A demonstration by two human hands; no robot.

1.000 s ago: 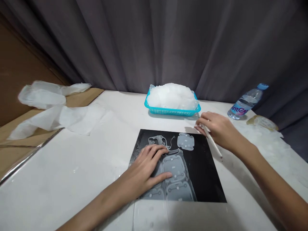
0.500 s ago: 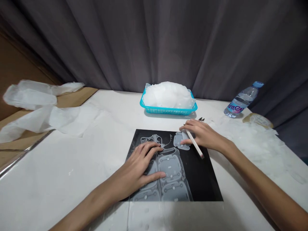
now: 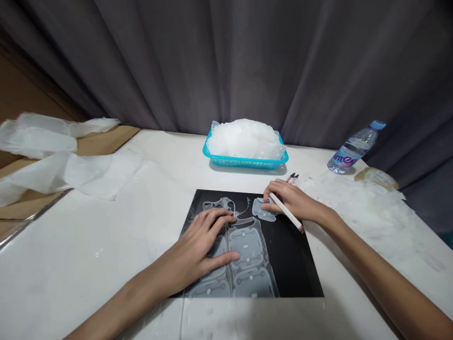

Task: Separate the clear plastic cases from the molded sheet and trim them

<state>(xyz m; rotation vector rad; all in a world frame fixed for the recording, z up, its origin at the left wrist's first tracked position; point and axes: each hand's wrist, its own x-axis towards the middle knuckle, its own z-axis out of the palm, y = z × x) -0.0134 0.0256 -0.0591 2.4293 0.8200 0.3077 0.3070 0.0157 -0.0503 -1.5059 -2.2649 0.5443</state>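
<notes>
A translucent silicone-like sheet with several rounded panels [image 3: 246,245] lies on a black mat [image 3: 292,259]. My left hand [image 3: 207,248] rests on the sheet with its fingers spread, covering part of it. A slim white stick-like tool [image 3: 288,213] is held in my right hand [image 3: 288,198], its dark-marked end pointing down toward me. The thumb and fingertips of that hand touch a small separate translucent panel [image 3: 264,213] at the mat's far right. Just behind the hand show the black tips of a small cutting tool [image 3: 293,178]; its rest is hidden.
A blue basket [image 3: 246,163] heaped with white translucent pieces stands at the back. To the right are a water bottle [image 3: 354,148], a tape roll [image 3: 377,177] and scattered clear scraps [image 3: 368,212]. Translucent sheets [image 3: 95,174] lie at left, partly over cardboard [image 3: 109,140].
My right fingers have shifted slightly on the small panel, and the white tool has moved a little to the right. My left hand stays in place on the sheet. The view shifts slightly.
</notes>
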